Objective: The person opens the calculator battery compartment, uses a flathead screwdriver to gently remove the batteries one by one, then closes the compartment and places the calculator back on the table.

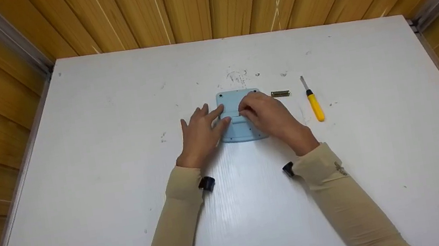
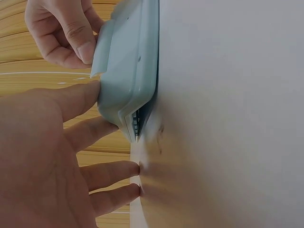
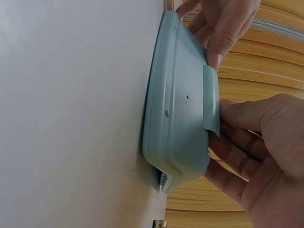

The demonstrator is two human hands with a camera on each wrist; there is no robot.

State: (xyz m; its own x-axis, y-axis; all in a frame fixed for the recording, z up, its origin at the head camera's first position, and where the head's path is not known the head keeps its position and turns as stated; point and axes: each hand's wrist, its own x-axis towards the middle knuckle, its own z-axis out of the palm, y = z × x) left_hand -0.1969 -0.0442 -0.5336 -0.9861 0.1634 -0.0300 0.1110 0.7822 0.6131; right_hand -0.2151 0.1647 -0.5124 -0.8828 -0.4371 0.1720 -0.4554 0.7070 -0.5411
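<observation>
A light blue calculator [image 1: 243,134] lies back side up on the white table, with screw holes along its edges. Its battery cover [image 3: 212,99] stands up at a tilt from the back. My right hand [image 1: 270,114] pinches this cover between thumb and curled fingers; the fingers partly hide the battery compartment. My left hand [image 1: 200,135] rests at the calculator's left side with fingers spread and fairly straight. Its thumb and index finger touch the casing, as the left wrist view shows, and the other fingertips reach down to the tabletop.
Just right of the calculator lies a small gold and dark battery [image 1: 280,94]. Farther right is a screwdriver [image 1: 314,103] with a yellow handle, its tip pointing away. Wood-patterned panels [image 1: 183,5] wall in the table's back and sides. Dark scuffs mark the tabletop [image 1: 97,160].
</observation>
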